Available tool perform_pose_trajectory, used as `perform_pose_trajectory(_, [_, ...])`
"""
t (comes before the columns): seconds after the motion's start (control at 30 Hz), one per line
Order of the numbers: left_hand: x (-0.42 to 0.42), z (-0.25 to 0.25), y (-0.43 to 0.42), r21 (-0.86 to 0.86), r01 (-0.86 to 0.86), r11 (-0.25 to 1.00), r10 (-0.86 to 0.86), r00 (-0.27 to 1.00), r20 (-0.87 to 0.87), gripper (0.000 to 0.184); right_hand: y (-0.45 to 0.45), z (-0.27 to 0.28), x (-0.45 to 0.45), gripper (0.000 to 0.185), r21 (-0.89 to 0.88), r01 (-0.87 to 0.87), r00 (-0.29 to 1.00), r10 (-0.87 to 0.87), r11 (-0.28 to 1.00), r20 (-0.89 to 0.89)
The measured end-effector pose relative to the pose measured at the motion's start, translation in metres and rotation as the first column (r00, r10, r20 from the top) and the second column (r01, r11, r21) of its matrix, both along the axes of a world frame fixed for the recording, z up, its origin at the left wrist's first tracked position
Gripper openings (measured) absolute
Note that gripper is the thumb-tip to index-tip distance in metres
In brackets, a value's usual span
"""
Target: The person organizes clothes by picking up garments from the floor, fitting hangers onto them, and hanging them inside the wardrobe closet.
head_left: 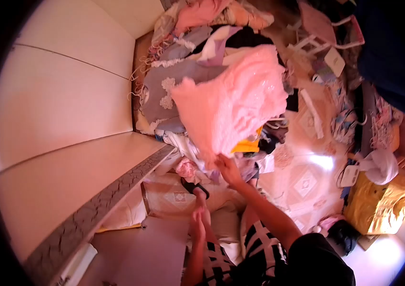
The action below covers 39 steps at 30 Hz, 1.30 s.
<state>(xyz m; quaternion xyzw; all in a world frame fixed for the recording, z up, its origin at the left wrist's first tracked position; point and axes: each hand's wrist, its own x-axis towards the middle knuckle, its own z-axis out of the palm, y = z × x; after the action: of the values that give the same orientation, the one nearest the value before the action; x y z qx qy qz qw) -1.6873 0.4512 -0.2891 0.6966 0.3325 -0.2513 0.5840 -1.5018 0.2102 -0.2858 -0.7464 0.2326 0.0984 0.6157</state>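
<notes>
- Above my patterned shorts [264,243], low in the view, my left hand [197,226] lies against my lower leg; I see nothing in it, but cannot tell how far its fingers are spread.
- Farther out, my right hand [226,170] is closed, its fingers bunched around the near edge of a fluffy pink cloth [231,102].
- Beyond that grip, the cloth spreads out over the heap of clothes [178,78]; I judge the step in hand to be lifting or shifting it.
- As I judge it, the next move calls for a firm pinch and perhaps my left hand too, since such wide, soft fabric could sag or snag.
- Just beside the cloth's near edge, a yellow item [247,146] shows, mostly covered.
- Around the heap, the patterned tile floor [305,183] catches bright light on the right.
- Along the left stands a large white panel [69,100], with hangers [136,93] near its edge.
- Off to the right sits a shiny gold box [379,202].
- Farthest out, a pink chair [319,24] stands among scattered things.
</notes>
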Motion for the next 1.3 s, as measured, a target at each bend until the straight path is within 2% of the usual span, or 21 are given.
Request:
perform_pose_trajectory(0.07, [0.075, 0.024, -0.063, -0.411, -0.349, 0.842, 0.293, 0.936, -0.194, 0.049, -0.015, 0.028, -0.057, 0.034, 0.106, -0.042, 0.998, 0.047, 0.993, -0.039])
perform_pose_trajectory(0.13, [0.088, 0.061, -0.098, -0.541, -0.463, 0.702, 0.342, 0.886, -0.314, 0.054, -0.028, 0.046, -0.122, 0.04, 0.245, -0.085, 0.992, 0.106, 0.966, -0.073])
perform_pose_trajectory(0.27, [0.062, 0.117, -0.154, -0.355, -0.364, 0.861, 0.305, 0.929, -0.212, 0.048, -0.062, 0.117, -0.192, 0.045, 0.265, -0.2, 0.97, 0.228, 0.943, -0.079])
perform_pose_trajectory(0.33, [0.016, 0.087, -0.145, -0.012, -0.209, 0.978, 0.201, 0.952, -0.233, 0.041, -0.086, 0.173, -0.201, 0.042, -0.042, -0.607, 0.793, 0.602, 0.793, -0.089])
perform_pose_trajectory(0.4, [-0.005, 0.075, -0.121, 0.291, 0.02, 0.956, 0.056, 0.966, -0.251, 0.039, -0.108, 0.196, -0.203, 0.035, -0.037, -0.792, 0.611, 0.79, 0.61, -0.053])
perform_pose_trajectory(0.47, [-0.003, 0.141, -0.096, 0.336, 0.075, 0.939, -0.119, 0.986, 0.113, 0.035, -0.119, 0.193, -0.219, 0.029, -0.196, -0.865, 0.469, 0.883, 0.462, 0.011])
perform_pose_trajectory(0.5, [0.003, 0.183, -0.087, 0.395, 0.117, 0.911, -0.3, 0.846, 0.441, 0.031, -0.122, 0.197, -0.213, 0.027, -0.333, -0.857, 0.414, 0.91, 0.393, 0.008])
perform_pose_trajectory(0.53, [0.012, 0.235, -0.083, 0.402, 0.093, 0.911, -0.286, 0.845, 0.452, 0.031, -0.117, 0.216, -0.204, 0.029, -0.429, -0.863, 0.397, 0.884, 0.267, -0.248])
perform_pose_trajectory(0.57, [0.024, 0.294, -0.08, 0.397, 0.11, 0.911, -0.308, 0.82, 0.482, 0.027, -0.115, 0.226, -0.201, 0.036, -0.54, -0.734, 0.573, 0.802, 0.412, -0.169])
perform_pose_trajectory(0.63, [0.041, 0.398, -0.064, 0.403, 0.093, 0.91, -0.318, 0.78, 0.539, 0.024, -0.111, 0.249, -0.165, 0.042, -0.515, -0.621, 0.609, 0.777, 0.59, 0.157])
perform_pose_trajectory(0.7, [0.042, 0.481, -0.047, 0.447, 0.215, 0.869, -0.41, 0.818, 0.404, 0.025, -0.093, 0.303, -0.123, 0.053, -0.476, -0.565, 0.665, 0.714, 0.674, 0.22])
perform_pose_trajectory(0.77, [0.031, 0.56, -0.028, 0.488, 0.17, 0.856, -0.412, 0.795, 0.445, 0.023, -0.062, 0.368, -0.084, 0.072, -0.497, -0.401, 0.599, 0.631, 0.769, 0.493])
perform_pose_trajectory(0.87, [0.006, 0.639, 0.015, 0.544, 0.168, 0.822, -0.493, 0.69, 0.53, 0.017, -0.005, 0.5, -0.069, 0.085, -0.467, -0.447, 0.491, 0.645, 0.763, 0.585])
perform_pose_trajectory(0.9, [-0.002, 0.66, 0.029, 0.541, 0.137, 0.83, -0.469, 0.697, 0.542, 0.017, 0.016, 0.538, -0.068, 0.084, -0.448, -0.466, 0.504, 0.645, 0.763, 0.574])
perform_pose_trajectory(0.97, [-0.024, 0.695, 0.058, 0.648, 0.049, 0.76, -0.543, 0.595, 0.592, 0.019, 0.054, 0.593, -0.071, 0.079, -0.645, -0.33, 0.25, 0.722, 0.689, 0.645])
perform_pose_trajectory(1.03, [-0.045, 0.729, 0.086, 0.659, 0.08, 0.748, -0.557, 0.615, 0.558, 0.018, 0.093, 0.639, -0.079, 0.068, -0.64, -0.292, 0.151, 0.695, 0.71, 0.702])
perform_pose_trajectory(1.1, [-0.059, 0.748, 0.11, 0.671, 0.12, 0.732, -0.579, 0.629, 0.519, 0.017, 0.128, 0.662, -0.074, 0.068, -0.519, -0.627, 0.034, 0.686, 0.581, 0.727])
perform_pose_trajectory(1.13, [-0.063, 0.755, 0.122, 0.706, 0.075, 0.704, -0.603, 0.588, 0.539, 0.016, 0.149, 0.668, -0.074, 0.038, -0.249, -0.834, 0.134, 0.619, 0.493, 0.774])
perform_pose_trajectory(1.17, [-0.065, 0.762, 0.134, 0.738, 0.034, 0.674, -0.631, 0.545, 0.551, 0.015, 0.166, 0.669, -0.064, 0.038, -0.259, -0.835, 0.115, 0.614, 0.486, 0.781])
perform_pose_trajectory(1.23, [-0.071, 0.775, 0.158, 0.758, -0.04, 0.651, -0.626, 0.537, 0.565, 0.014, 0.196, 0.684, -0.055, 0.026, -0.266, -0.935, 0.009, 0.765, 0.235, 0.644])
perform_pose_trajectory(1.3, [-0.076, 0.786, 0.175, 0.735, -0.222, 0.641, -0.532, 0.561, 0.634, 0.013, 0.211, 0.696, -0.071, 0.036, -0.276, -0.909, 0.029, 0.708, 0.312, 0.706])
